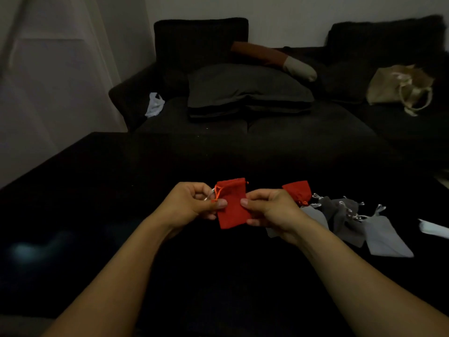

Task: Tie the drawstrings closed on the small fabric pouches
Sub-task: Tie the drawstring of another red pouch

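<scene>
— Where is the pouch?

— I see one red pouch point(232, 205) held up between both hands over the dark surface point(102, 190), near the middle of my view. Its mouth points up and away, not drawn shut. One orange drawstring point(217, 194) loops out of its left side.

— And the fingers?

— The left hand point(192, 203) pinches the drawstring end and the pouch's left edge between thumb and forefinger. The right hand point(269, 210) pinches the pouch's right edge the same way, the other fingers curled under.

— How many more pouches?

— A second red pouch point(298, 190) lies just behind the right hand, its mouth gathered. Beside it, to the right, is a heap of grey pouches point(352, 220) with pale strings: I count two lighter ones and at least two darker, overlapping. One more light piece shows under the right wrist; I cannot tell whether it is separate.

— Beyond that?

— One white scrap point(435, 228) at the right edge. Behind, one dark sofa point(315, 132) carries one grey cushion point(247, 86), one brown-and-cream roll point(274, 60), one white plastic bag point(154, 105) and one beige tote bag point(398, 86).
</scene>
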Available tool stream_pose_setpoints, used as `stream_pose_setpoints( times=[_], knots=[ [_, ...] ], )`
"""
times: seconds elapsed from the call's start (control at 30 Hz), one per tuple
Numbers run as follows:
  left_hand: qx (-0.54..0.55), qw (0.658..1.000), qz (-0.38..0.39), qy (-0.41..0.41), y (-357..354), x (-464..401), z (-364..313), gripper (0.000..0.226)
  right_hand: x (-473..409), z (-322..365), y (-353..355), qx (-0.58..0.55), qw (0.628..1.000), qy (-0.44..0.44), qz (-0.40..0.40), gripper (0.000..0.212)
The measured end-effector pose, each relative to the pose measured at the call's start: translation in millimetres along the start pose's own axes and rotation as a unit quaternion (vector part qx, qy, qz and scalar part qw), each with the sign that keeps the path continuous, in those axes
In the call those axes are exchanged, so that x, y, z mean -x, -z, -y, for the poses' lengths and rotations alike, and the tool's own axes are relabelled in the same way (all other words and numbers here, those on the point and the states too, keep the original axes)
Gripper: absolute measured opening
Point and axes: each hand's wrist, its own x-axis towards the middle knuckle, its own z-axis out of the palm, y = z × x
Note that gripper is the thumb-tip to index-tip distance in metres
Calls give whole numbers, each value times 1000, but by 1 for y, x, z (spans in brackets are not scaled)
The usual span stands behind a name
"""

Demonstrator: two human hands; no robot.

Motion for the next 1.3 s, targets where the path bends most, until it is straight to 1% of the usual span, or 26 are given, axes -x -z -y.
stream_pose_setpoints(
  times=[0.07,0.13,0.2,0.23,0.3,0.33,0.4,0.43,0.53,0.6,0.67,0.7,0.73,0.77,0.83,0.9,1.0,1.07,1.13,1.23,1.3],
  knots=[
    [-8,1000,-14,11,5,-1,1,19,0,2,1,0,1000,-9,16,2],
    [-12,999,-33,35,13,-1,3,20,-2,3,1,2,1000,-14,16,9],
    [-17,996,-40,78,23,0,6,19,-2,2,0,-1,1000,-23,12,12],
    [-34,993,-29,108,26,2,7,22,-1,1,-1,-5,999,-37,20,11],
    [-75,984,-1,162,28,6,11,37,3,-2,-2,1,996,-73,52,11],
    [-84,982,6,172,27,7,12,45,5,-2,-3,7,994,-85,68,12],
    [-87,985,9,150,23,6,13,54,7,-4,-6,13,992,-92,90,9],
    [-85,988,3,129,19,6,11,49,7,-5,-8,9,991,-91,95,8],
    [-67,995,-41,66,12,4,8,15,7,-5,-10,-1,990,-88,108,5],
    [-60,996,-58,44,10,2,7,12,9,-3,-7,36,988,-93,119,3],
    [-65,996,-63,26,8,1,5,12,8,-1,-3,75,988,-87,101,14],
    [-59,996,-65,16,5,0,3,12,6,1,-2,69,992,-75,79,17],
    [-47,997,-67,6,1,-1,1,12,5,2,-1,35,996,-57,60,18],
    [-31,997,-69,-2,-3,-2,-1,12,3,3,-1,-27,998,-40,46,18],
    [1,998,-63,-13,-14,-4,-4,13,0,6,-2,-166,985,-22,28,19],
    [20,999,-39,-22,-23,-6,-8,14,3,10,-1,-238,971,-23,18,22],
    [42,999,-9,-32,-38,-8,-14,21,8,15,9,-290,957,-20,10,22],
    [87,996,-2,-31,-48,-10,-18,31,11,18,17,-320,947,-17,6,21],
    [128,991,-1,-40,-56,-14,-21,37,14,21,26,-346,938,-14,4,21],
    [173,984,-31,-40,-68,-20,-24,37,21,25,38,-373,928,-7,-7,23],
    [197,977,-73,-30,-75,-23,-25,37,26,28,45,-380,925,0,-22,23]
  ],
)
